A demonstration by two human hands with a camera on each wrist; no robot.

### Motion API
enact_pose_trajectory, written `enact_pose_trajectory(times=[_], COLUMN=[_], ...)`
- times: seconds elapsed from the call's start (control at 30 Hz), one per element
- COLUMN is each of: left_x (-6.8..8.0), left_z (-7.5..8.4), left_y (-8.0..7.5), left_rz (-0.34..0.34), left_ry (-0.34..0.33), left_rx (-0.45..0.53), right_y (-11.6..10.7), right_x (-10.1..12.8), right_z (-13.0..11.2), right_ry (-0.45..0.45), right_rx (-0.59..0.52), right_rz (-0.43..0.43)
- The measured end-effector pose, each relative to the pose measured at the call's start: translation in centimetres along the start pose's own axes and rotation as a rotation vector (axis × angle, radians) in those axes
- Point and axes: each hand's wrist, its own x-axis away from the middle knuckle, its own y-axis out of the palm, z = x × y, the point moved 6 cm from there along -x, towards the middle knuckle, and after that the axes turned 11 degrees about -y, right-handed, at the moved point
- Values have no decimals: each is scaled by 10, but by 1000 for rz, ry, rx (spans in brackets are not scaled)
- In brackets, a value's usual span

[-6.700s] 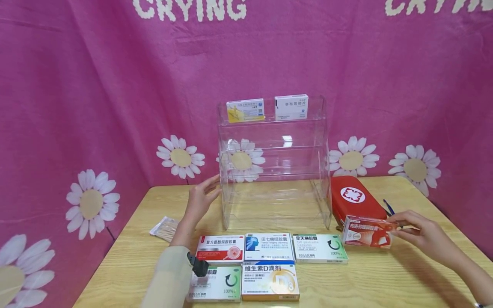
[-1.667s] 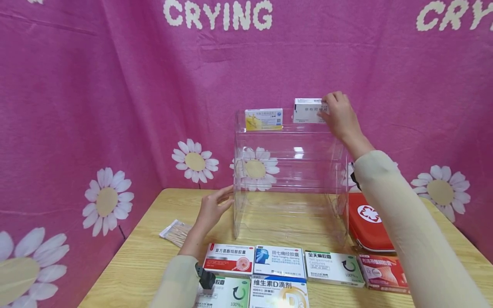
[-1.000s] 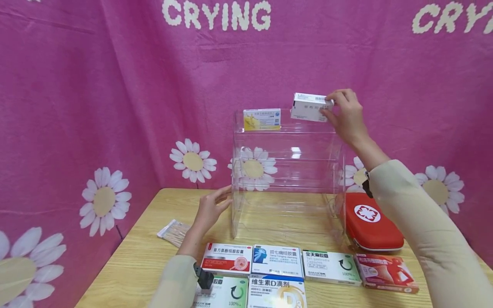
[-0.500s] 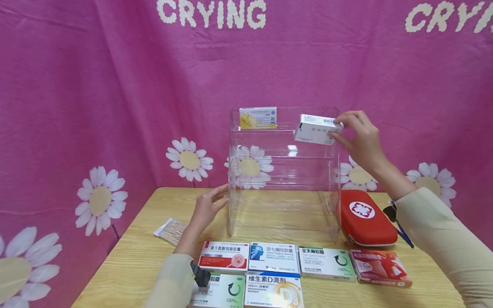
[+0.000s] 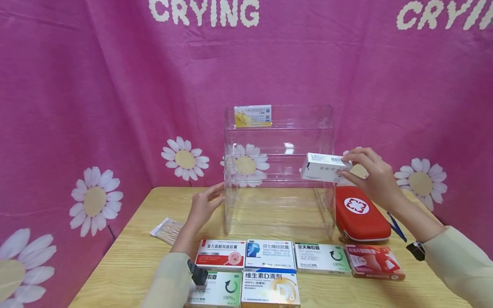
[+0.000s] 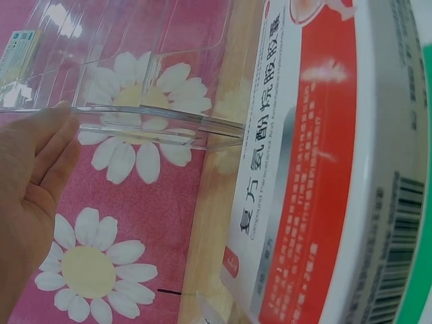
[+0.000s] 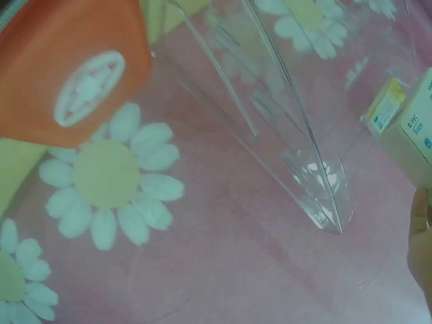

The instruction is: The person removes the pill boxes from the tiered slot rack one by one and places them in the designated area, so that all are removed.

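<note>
My right hand (image 5: 375, 175) pinches a white medicine box (image 5: 325, 167) at its right end, between thumb and fingers, in front of the right side of the clear acrylic display rack (image 5: 279, 222). In the right wrist view only part of the hand (image 7: 420, 253) and the white box (image 7: 408, 131) show at the right edge. My left hand (image 5: 204, 205) touches the rack's left side wall with extended fingers; the left wrist view shows these fingers (image 6: 50, 152) at the panel's edge. A yellow-and-white medicine box (image 5: 253, 116) stands on the rack's top tier, at the left.
Before the rack lie a red-and-white box (image 5: 220, 253), a blue-and-white box (image 5: 270, 255), a green-and-white box (image 5: 321, 257) and a red box (image 5: 375, 262). Nearer are another green-and-white box (image 5: 219, 288) and a vitamin D box (image 5: 270, 287). A red first-aid case (image 5: 362, 220) and cotton swabs (image 5: 167, 230) flank the rack.
My right hand put the red box down on the table, then took the white box off the top tier and brought it lower. My left hand stays at the rack's side.
</note>
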Motion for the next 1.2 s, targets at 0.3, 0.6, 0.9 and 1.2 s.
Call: enact_pose_trajectory(times=[0.3, 0.6, 0.9, 1.2], left_x=[-1, 0, 0, 1], left_z=[0, 1, 0, 2], left_y=[0, -1, 1, 1], left_rz=[3, 1, -3, 5], left_ry=[7, -6, -4, -18], left_rx=[-6, 1, 0, -25], right_y=[-2, 4, 9, 19], right_x=[41, 83, 118, 141], right_z=[-32, -64, -87, -102], right_ry=[-45, -17, 120, 214], right_rx=[-50, -152, -222, -217], right_rz=[-41, -81, -180, -308])
